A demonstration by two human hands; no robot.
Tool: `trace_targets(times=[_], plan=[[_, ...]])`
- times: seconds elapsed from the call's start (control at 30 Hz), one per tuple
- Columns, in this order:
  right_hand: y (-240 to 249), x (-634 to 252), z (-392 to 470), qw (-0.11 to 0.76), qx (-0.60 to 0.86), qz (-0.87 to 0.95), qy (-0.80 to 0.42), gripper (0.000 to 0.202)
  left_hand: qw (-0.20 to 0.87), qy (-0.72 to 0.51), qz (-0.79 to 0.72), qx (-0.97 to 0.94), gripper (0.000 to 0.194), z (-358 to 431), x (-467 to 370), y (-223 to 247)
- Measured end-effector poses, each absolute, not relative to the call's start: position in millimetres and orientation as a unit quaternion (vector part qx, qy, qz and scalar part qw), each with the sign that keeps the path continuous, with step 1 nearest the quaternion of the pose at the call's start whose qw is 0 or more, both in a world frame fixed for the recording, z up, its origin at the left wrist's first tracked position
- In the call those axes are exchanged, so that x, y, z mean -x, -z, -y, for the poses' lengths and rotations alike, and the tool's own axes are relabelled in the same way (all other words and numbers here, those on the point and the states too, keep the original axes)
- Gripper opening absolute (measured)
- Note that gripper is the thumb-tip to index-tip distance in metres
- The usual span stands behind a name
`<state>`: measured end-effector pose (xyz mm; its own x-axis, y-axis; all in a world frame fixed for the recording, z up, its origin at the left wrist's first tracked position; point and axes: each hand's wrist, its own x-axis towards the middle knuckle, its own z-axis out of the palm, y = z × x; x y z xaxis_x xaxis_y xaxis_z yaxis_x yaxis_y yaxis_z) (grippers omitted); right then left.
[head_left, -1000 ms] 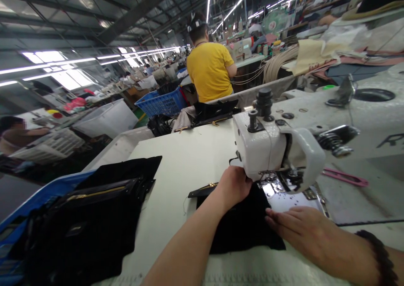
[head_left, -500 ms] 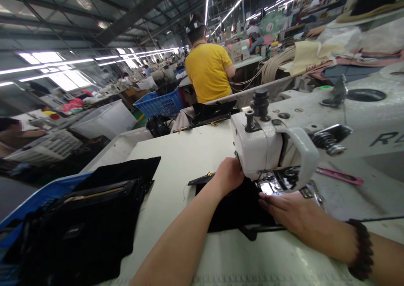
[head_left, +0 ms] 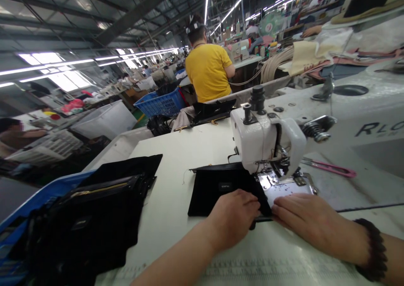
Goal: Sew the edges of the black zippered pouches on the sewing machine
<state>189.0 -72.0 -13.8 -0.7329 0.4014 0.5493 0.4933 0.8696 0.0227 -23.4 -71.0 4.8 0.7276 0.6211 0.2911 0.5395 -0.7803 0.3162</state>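
A black fabric pouch panel (head_left: 208, 193) with a small label lies on the pale sewing table, its right edge beside the needle area of the white sewing machine (head_left: 255, 139). My left hand (head_left: 235, 216) rests over the panel's near edge, fingers curled together on the cloth and thumb hidden. Lying flat at the panel's near right corner, my right hand (head_left: 303, 214) has its fingers stretched out and the fingertips touching the cloth edge. Dark lint is scattered on the metal plate (head_left: 284, 188) beneath the machine head.
Black zippered pouch pieces (head_left: 91, 218) are piled at left over a blue crate (head_left: 19, 210). Pink-handled snips (head_left: 337, 168) lie right of the needle area. More black pieces (head_left: 214, 109) sit at the table's far edge. Beyond, a person in a yellow shirt (head_left: 208, 71) faces away.
My left hand has come back from the panel's far side beside the machine head to its near edge, uncovering the label. The panel has shifted slightly left, and the right hand lies slightly further right.
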Motion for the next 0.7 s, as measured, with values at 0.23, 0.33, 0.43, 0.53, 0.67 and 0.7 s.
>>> trace_targets(times=[0.23, 0.33, 0.43, 0.53, 0.67, 0.7], plan=[[16, -187, 74, 0.236, 0.224, 0.941, 0.094, 0.025, 0.243, -0.291, -0.431, -0.819, 0.020, 61, 25, -8], [16, -183, 74, 0.204, 0.225, 0.950, 0.072, 0.028, 0.177, -0.283, -0.376, -0.864, 0.021, 66, 20, -4], [16, -180, 73, 0.195, 0.230, 0.952, 0.055, 0.034, 0.125, -0.266, -0.326, -0.899, 0.022, 69, 14, 3], [20, -181, 73, 0.186, 0.235, 0.953, 0.049, 0.034, 0.102, -0.244, -0.295, -0.918, 0.026, 69, 13, 11], [26, -186, 74, 0.177, 0.230, 0.956, 0.040, 0.029, 0.114, -0.230, -0.279, -0.925, 0.023, 68, 18, 19], [28, -187, 75, 0.174, 0.227, 0.957, 0.037, 0.027, 0.120, -0.220, -0.280, -0.927, 0.022, 67, 19, 20]])
